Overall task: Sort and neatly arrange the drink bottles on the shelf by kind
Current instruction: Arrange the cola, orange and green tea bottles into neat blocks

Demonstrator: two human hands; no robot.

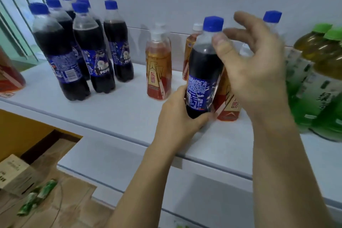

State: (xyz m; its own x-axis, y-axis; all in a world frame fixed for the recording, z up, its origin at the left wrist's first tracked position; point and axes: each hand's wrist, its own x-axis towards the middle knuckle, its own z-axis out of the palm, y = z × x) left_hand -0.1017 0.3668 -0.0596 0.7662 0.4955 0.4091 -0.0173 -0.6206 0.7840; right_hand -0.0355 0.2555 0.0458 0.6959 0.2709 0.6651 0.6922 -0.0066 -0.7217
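My left hand [180,114] grips the lower part of a dark cola bottle [204,66] with a blue cap and blue label, upright near the front of the white shelf [118,116]. My right hand [249,65] hovers by that bottle's neck, fingers spread and loosely bent, holding nothing. Several more cola bottles [79,52] stand grouped at the shelf's left. Amber energy-drink bottles stand in the middle: one [159,68] is free, another [228,105] sits behind the held cola. Green tea bottles [318,79] stand at the right. One more blue cap [272,16] shows behind my right hand.
An orange-labelled bottle [9,76] is cut off at the left edge. Below the shelf lie cardboard boxes [16,174] and green wrapped packs [37,198] on brown cardboard. A lower white shelf [185,190] runs under my arms. A white wall backs the shelf.
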